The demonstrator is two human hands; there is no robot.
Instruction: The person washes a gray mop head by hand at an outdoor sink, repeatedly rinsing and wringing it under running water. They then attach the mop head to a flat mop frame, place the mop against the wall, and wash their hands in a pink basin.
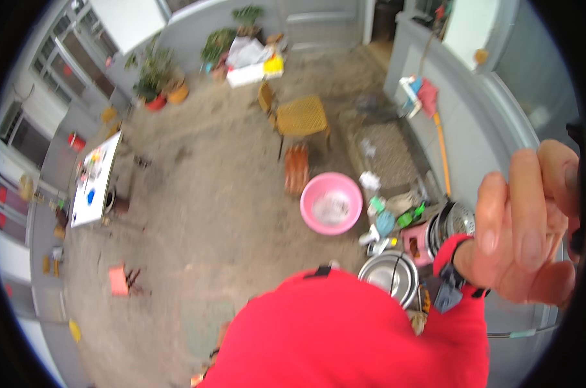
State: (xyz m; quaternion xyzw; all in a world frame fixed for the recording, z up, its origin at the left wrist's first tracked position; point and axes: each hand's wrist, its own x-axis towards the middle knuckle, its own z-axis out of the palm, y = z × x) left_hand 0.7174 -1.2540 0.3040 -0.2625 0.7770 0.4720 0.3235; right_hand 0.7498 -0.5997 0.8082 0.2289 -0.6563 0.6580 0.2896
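Observation:
My right hand (520, 228) is raised close to the camera at the right edge, its fingers bent and apart, with no object visible between them. A red sleeve (322, 330) fills the bottom middle. A dark band with a grey tag (448, 296) hangs at the right wrist. My left hand is out of view. On the ground before me stands a pink plastic basin (355, 206) with whitish, blurred contents. To its lower right are stacked metal basins (370, 271), a pink stove-like box (416, 242) and a perforated metal strainer (462, 220).
Ahead stand a yellow woven chair (301, 116) and a reddish-brown low stool (296, 169). A white table (101, 179) bearing small things and an orange stool (119, 280) are at left. Potted plants (154, 72) line the far wall. An orange pole (442, 150) leans at right.

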